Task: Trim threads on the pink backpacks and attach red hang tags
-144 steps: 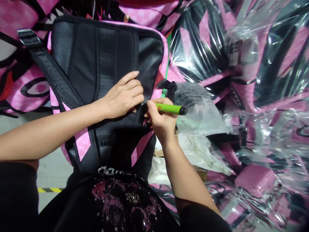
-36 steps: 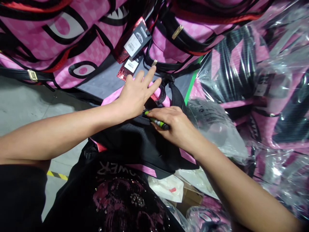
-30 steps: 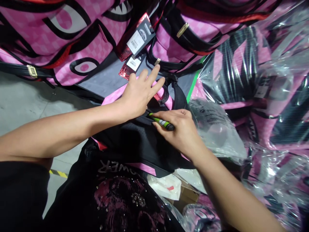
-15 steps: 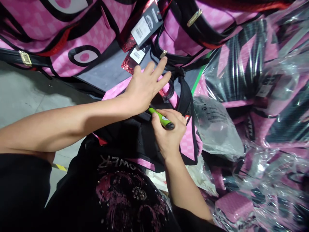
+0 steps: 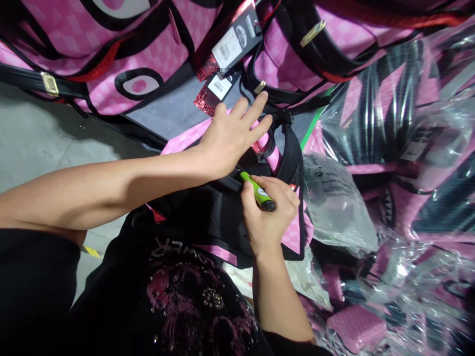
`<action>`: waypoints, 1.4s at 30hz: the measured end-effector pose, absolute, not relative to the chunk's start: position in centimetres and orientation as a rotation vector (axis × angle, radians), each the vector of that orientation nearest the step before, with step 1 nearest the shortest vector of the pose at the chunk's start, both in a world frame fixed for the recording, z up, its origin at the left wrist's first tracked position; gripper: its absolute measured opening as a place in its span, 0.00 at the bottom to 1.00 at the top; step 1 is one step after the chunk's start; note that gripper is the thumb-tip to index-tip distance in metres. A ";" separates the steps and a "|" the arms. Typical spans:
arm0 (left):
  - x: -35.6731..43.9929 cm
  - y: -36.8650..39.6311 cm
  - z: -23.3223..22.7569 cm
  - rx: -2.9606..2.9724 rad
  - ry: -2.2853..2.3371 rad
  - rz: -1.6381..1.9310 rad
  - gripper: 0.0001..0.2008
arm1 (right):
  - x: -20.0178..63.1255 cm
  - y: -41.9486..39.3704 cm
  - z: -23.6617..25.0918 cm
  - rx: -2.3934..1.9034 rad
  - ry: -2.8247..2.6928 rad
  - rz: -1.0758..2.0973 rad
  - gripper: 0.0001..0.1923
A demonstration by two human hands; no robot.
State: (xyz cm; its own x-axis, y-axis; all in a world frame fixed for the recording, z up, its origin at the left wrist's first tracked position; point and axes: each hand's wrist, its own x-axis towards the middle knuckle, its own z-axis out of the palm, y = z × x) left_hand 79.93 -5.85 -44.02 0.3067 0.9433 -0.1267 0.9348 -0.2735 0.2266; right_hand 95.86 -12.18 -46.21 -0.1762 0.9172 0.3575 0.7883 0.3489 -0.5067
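A black and pink checked bag [image 5: 208, 212] lies in front of me, against my body. My left hand [image 5: 235, 133] rests on its upper part with fingers spread, holding nothing. Beside the fingertips, a pink padded strap or handle [image 5: 273, 160] shows on the bag. My right hand [image 5: 269, 212] is closed round a green-handled tool with a black end [image 5: 256, 190]. The tool points up and left toward the heel of my left hand, over the black part of the bag. Its thin dark tip is hard to make out.
Pink checked bags [image 5: 156, 64] with black straps stand along the far side of a grey table [image 5: 159, 121]. Hang tags [image 5: 235, 42] with barcodes hang there. Plastic-wrapped bags [image 5: 371, 109] pile up at the right, next to a clear plastic bag [image 5: 334, 198].
My right hand and the green-handled tool have drawn back slightly, down and right, away from my left wrist. My left hand stays spread on the bag. The view has shifted a little.
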 end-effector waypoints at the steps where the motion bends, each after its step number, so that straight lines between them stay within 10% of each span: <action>1: 79.9 -5.8 -44.0 2.322 1.713 0.032 0.50 | 95.9 -12.2 -46.1 -1.483 -2.001 0.256 0.07; 25: 79.2 -5.5 -43.0 2.380 1.672 -0.087 0.50 | 96.0 -12.0 -45.6 -1.499 -2.048 0.390 0.07; 33: 77.5 -6.7 -41.3 2.235 1.762 -0.291 0.67 | 95.3 -12.5 -46.3 -1.392 -2.039 0.349 0.06; 42: 76.1 -6.9 -42.1 2.389 1.657 -0.271 0.58 | 94.5 -12.8 -47.2 -1.299 -1.977 0.296 0.05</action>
State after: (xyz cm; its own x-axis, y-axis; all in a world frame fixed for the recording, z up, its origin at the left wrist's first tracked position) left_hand 76.11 -6.92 -42.13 0.3469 0.8966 -0.2752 0.9376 -0.3394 0.0760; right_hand 94.48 -12.75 -47.17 -0.2141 0.8652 0.4533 0.6948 0.4611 -0.5519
